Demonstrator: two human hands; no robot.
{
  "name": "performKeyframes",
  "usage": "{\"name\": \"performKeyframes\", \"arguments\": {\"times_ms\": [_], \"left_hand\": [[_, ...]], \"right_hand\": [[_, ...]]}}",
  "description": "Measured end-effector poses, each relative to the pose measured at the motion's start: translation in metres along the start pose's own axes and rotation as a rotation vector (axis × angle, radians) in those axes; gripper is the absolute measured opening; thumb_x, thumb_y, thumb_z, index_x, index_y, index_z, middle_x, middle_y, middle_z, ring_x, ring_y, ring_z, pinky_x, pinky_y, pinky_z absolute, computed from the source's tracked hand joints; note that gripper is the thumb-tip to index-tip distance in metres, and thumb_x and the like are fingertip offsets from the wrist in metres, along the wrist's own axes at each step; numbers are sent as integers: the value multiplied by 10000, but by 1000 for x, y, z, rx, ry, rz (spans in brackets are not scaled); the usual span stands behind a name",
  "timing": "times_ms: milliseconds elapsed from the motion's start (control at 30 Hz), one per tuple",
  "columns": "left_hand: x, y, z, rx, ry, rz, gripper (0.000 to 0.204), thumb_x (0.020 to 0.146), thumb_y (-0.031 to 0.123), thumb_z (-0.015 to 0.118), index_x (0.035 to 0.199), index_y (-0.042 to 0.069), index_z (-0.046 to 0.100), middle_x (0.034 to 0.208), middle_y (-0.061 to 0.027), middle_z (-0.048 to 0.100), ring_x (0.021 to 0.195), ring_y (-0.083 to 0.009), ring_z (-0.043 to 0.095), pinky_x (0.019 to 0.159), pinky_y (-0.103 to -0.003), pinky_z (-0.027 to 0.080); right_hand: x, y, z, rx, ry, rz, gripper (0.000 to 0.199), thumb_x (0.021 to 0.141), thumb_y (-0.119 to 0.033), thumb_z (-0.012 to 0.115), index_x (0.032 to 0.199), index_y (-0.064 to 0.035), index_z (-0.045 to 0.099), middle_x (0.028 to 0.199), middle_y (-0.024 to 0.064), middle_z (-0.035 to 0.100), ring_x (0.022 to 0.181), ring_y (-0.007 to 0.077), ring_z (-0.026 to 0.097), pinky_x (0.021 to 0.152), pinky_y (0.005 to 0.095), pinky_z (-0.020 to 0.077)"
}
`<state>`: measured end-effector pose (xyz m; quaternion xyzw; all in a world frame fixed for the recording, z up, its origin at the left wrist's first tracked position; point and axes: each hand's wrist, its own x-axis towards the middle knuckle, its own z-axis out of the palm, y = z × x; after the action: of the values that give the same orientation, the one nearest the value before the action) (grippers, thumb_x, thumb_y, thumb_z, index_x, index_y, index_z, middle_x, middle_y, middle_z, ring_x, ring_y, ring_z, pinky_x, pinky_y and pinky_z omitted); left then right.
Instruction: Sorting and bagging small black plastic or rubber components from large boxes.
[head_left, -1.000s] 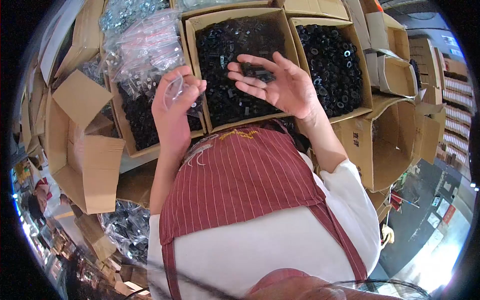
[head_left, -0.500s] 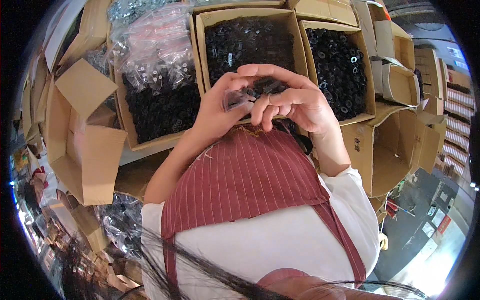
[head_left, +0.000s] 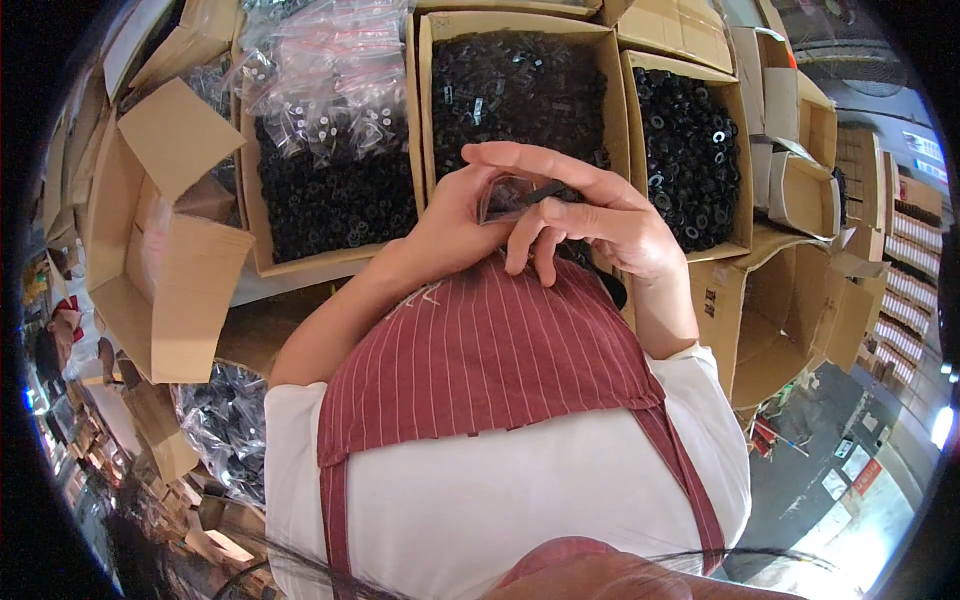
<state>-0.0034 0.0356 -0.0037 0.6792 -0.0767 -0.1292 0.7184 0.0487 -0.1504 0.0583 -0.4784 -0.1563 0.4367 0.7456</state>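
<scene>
My left hand (head_left: 456, 214) is closed round a small clear plastic bag (head_left: 503, 198), held in front of my chest. My right hand (head_left: 628, 222) curls in from the other side, its index finger arching over the top and the thumb below. Between those right fingers shows a small dark strip-like part (head_left: 550, 190), its end at the mouth of the bag; its exact kind I cannot make out. Just beyond both hands stands a cardboard box (head_left: 618, 110) heaped with small black parts (head_left: 515, 90).
At left, a box (head_left: 252, 200) holds black rings (head_left: 335, 200), with bags of small white pieces (head_left: 335, 90) on top. Another box of black washers (head_left: 690, 160) is at right. Open cartons (head_left: 190, 290) flank both sides. A bag of dark parts (head_left: 225, 425) lies lower left.
The view has shifted slightly, so the boxes sit further right. My right fingers have moved a little on the dark part, and the bag's opening is more upright between my hands.
</scene>
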Motion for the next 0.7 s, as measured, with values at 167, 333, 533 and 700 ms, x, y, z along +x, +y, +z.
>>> {"name": "performKeyframes", "arguments": {"times_ms": [167, 333, 533, 700], "left_hand": [[-1, -10, 0, -79, -22, -28, 434, 867, 47, 693, 1267, -41, 547, 1193, -143, 629, 1114, -224, 611, 985, -360, 474], [-1, -7, 2, -2, -17, 59, 405, 865, 2, 675, 1247, -28, 543, 1182, -132, 624, 1125, -221, 598, 1000, -365, 458], [4, 0, 1, -60, -8, 88, 336, 853, -47, 648, 1177, 16, 587, 1062, -67, 620, 1001, -156, 616, 930, -314, 490], [3, -2, 1, -70, 15, 84, 297, 882, -35, 623, 1165, 39, 571, 1011, -40, 595, 961, -124, 606, 909, -298, 479]], "right_hand": [[0, -4, -2, -173, -82, 57, 582, 912, -32, 513, 1472, 69, 394, 1406, 268, 510, 794, 217, 703, 589, 254, 555], [-5, -5, 4, -251, -57, 33, 609, 872, 28, 512, 1472, 48, 411, 1208, 199, 652, 723, 174, 689, 584, 238, 539], [6, -10, -29, -453, 184, -98, 451, 907, 23, 528, 1356, -6, 558, 996, 130, 691, 794, 148, 691, 646, 255, 547], [35, 88, -111, -1419, 243, -66, 339, 922, -319, 656, 1126, -50, 630, 1034, 186, 641, 948, 372, 639, 785, 449, 523]]}}
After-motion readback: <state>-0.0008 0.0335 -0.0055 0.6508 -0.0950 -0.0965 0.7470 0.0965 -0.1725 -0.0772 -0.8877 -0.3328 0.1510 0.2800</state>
